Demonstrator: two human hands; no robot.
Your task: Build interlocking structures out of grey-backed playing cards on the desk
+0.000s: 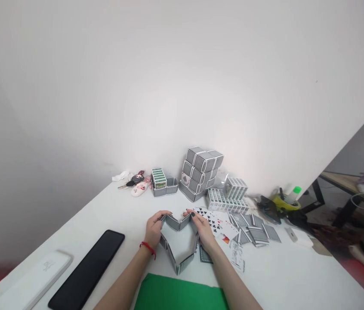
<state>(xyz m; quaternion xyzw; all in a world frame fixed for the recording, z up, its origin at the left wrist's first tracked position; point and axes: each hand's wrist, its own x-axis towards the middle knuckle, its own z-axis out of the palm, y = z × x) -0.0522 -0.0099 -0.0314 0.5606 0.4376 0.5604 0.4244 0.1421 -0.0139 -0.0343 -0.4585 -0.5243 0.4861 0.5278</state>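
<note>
A heart-shaped ring of folded playing cards [186, 263] stands on the white table in front of me, its pointed end towards me. My left hand [153, 228] is closed on the ring's upper left side, fingers over the rim. On the opposite side, my right hand [202, 229] grips the upper right lobe, with fingertips near the notch. Loose face-up playing cards [213, 221] lie just beyond my right hand. A card with a dark patterned back [205, 255] is partly hidden under my right forearm.
A stack of folded-card blocks [198, 172] stands against the wall, beside card boxes [227, 201] and a small card tray [165, 190]. Face-down cards [257, 232] spread to the right. A black phone-like slab [88, 269], a white case [33, 280] and a green sheet [178, 295] lie nearer me.
</note>
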